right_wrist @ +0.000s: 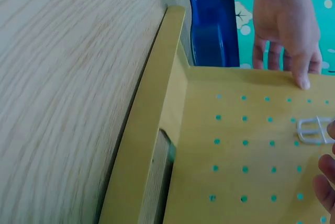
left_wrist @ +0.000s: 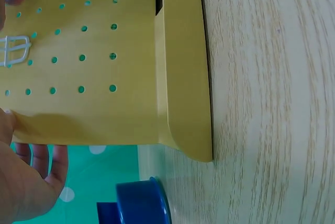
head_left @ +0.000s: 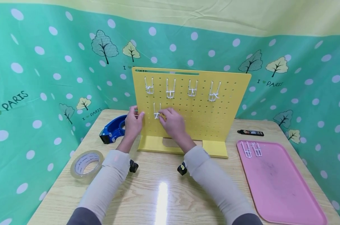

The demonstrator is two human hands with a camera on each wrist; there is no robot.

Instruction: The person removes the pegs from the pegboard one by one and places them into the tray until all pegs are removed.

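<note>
We judge this hook-fitting, calling next for firm seating: the left hand grips the yellow pegboard, the right hand curls at the lower white hook on it, whether pinching we cannot tell

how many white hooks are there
7: four hooks high on the yellow board, one lower, at the right hand, two on the pink tray. That hand may hide more.

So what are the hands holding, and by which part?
The left hand grips the yellow board by its left edge. The right hand is at the lower white hook; its grip unclear.
</note>
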